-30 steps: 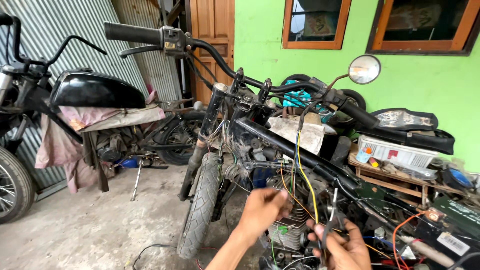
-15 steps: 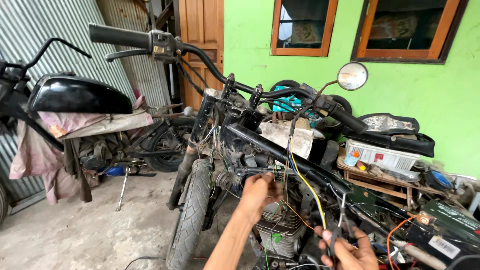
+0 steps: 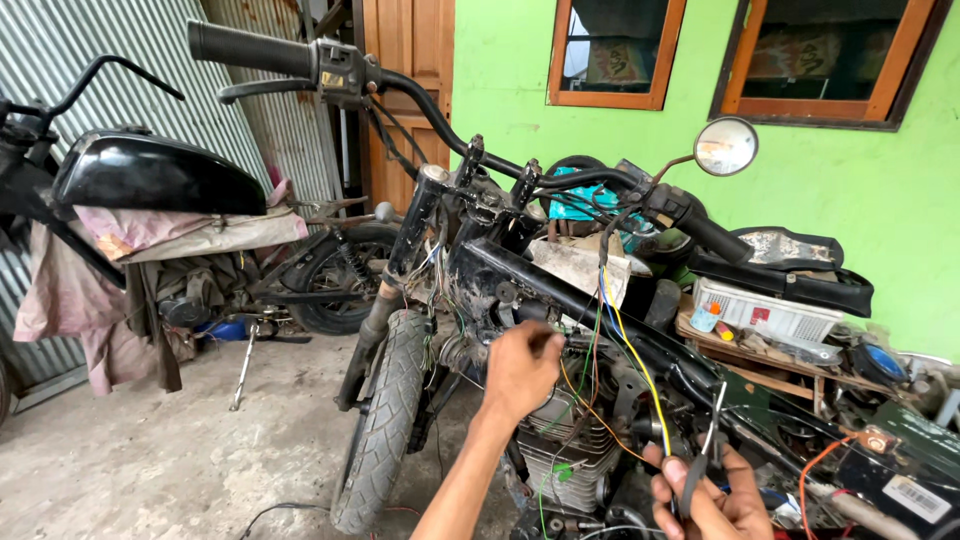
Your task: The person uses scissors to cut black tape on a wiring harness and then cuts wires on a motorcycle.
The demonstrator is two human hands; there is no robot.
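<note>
Your left hand [image 3: 520,365] pinches the thin wires [image 3: 590,385] beside the motorbike frame [image 3: 560,285], just above the engine [image 3: 560,440]. Your right hand [image 3: 715,495], at five o'clock from it, grips small pliers [image 3: 705,450] pointing up, near the yellow wire [image 3: 640,365].

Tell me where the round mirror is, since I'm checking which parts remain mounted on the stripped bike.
In the head view the round mirror sits upper right of centre, on a stalk above the handlebar, against the green wall.
</note>
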